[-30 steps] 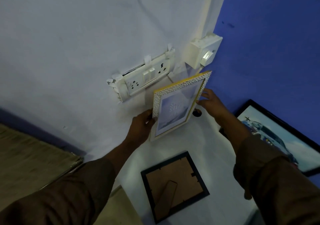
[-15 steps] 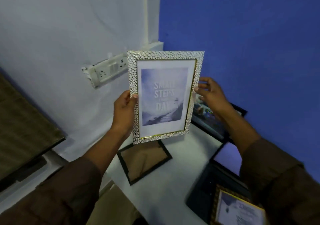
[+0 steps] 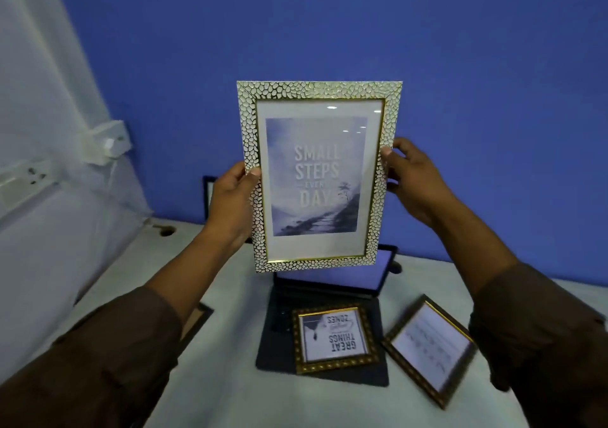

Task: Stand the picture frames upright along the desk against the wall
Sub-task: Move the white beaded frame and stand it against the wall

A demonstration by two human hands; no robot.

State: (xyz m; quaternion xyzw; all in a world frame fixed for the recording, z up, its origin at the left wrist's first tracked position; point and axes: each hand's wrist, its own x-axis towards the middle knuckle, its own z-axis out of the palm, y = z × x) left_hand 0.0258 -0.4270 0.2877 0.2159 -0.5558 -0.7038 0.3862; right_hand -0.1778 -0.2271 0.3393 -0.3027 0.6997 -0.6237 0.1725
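Note:
I hold a white-and-gold pebbled picture frame (image 3: 317, 177) upright in the air before the blue wall, its "Small steps every day" print facing me. My left hand (image 3: 232, 197) grips its left edge and my right hand (image 3: 413, 180) grips its right edge. Below it, a small dark-gold frame (image 3: 335, 338) lies flat on an open laptop (image 3: 325, 296). Another gold-edged frame (image 3: 429, 348) lies flat on the white desk (image 3: 230, 378) at the right. A black frame (image 3: 208, 199) leans against the blue wall behind my left hand, mostly hidden.
A white wall on the left carries a socket strip (image 3: 26, 177) and a switch box (image 3: 108, 141). A cable hole (image 3: 167, 230) sits in the desk's back left corner. The corner of another flat frame (image 3: 197, 320) shows under my left sleeve.
I lifted the pebbled frame off the white wall, turned it to face me, and carried it right toward the blue wall. My view swung right, revealing the laptop and the flat frames.

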